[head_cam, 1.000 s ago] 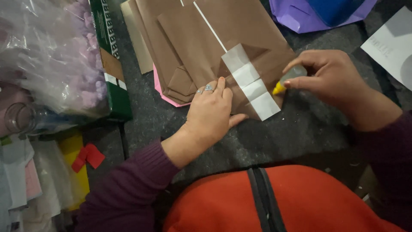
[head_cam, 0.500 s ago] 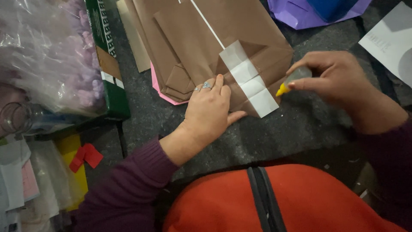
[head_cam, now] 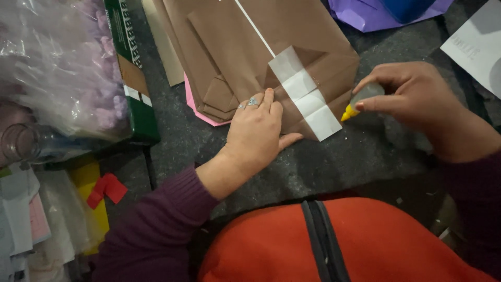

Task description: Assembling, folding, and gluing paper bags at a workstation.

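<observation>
Left hand [head_cam: 258,137] pressed flat on the near end of the brown paper bag [head_cam: 271,57], fingers together and extended, thumb spread toward the white paper strip [head_cam: 305,94], closed on nothing, just weighing the folded base down. Right hand [head_cam: 417,99] pinched shut around a small glue bottle [head_cam: 362,99], yellow nozzle tipped down and pointed at the strip's near right edge, just beside the bag's corner but apart from it. Bag lying flat on the dark felt mat [head_cam: 365,151], base folded into a point, strip laid slantwise across that fold; a second brown sheet and a pink sheet [head_cam: 195,107] tucked under the bag's left side. Left of the bag, a green box [head_cam: 133,78] and a clear plastic sack of purple bits [head_cam: 57,62]; beyond the bag, purple paper [head_cam: 376,13]; right of it, a white sheet [head_cam: 477,44]. Near side of the bag, an orange zipped garment [head_cam: 334,245]. For a clean join, likely best to keep the flat palm firm so the fold cannot spring up, bring the nozzle to the strip's loose edge, squeeze lightly, run a thin line rather than a blob, then smooth outward from the bag's centre to avoid wrinkles and squeeze-out onto the mat.
</observation>
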